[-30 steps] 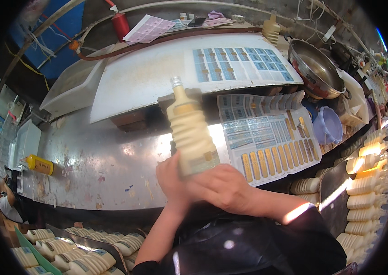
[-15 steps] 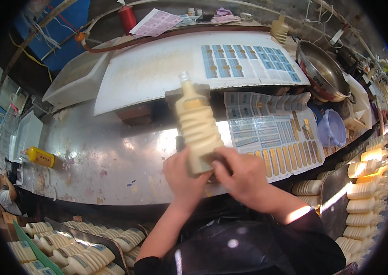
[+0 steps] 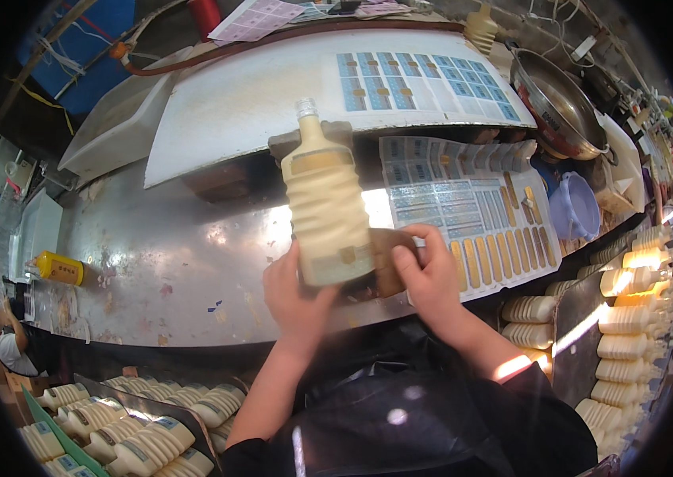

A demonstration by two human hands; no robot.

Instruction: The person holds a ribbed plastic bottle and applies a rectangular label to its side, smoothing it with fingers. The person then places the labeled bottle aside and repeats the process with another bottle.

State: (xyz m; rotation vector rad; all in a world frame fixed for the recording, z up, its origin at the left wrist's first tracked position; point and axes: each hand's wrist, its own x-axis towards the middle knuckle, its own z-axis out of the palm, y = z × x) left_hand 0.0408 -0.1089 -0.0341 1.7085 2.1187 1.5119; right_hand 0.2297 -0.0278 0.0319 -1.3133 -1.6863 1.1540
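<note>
A cream, ribbed bottle [image 3: 327, 205] with a clear cap lies in front of me, its neck pointing away and resting over a brown support [image 3: 341, 135]. A tan label sits at its shoulder, and a paler band with a small emblem crosses its lower end. My left hand [image 3: 297, 292] grips the bottle's lower left side, thumb near the base. Against the lower right side is a flat brown piece [image 3: 389, 261], its material unclear. My right hand [image 3: 432, 274] pinches this piece by its right edge, thumb on top.
Right of the bottle lies a sheet of blue and gold labels [image 3: 475, 226]. More blue labels are on the white board [image 3: 241, 103] behind. A lilac bucket [image 3: 575, 208], metal pan [image 3: 555, 111] and yellow bottle [image 3: 58, 269] stand around. Many cream bottles [image 3: 154, 445] fill crates below on both sides.
My right hand has moved off the bottle's base to its right side, where the brown piece now shows in it. The bottle's lower band is uncovered. The whole view has shifted slightly.
</note>
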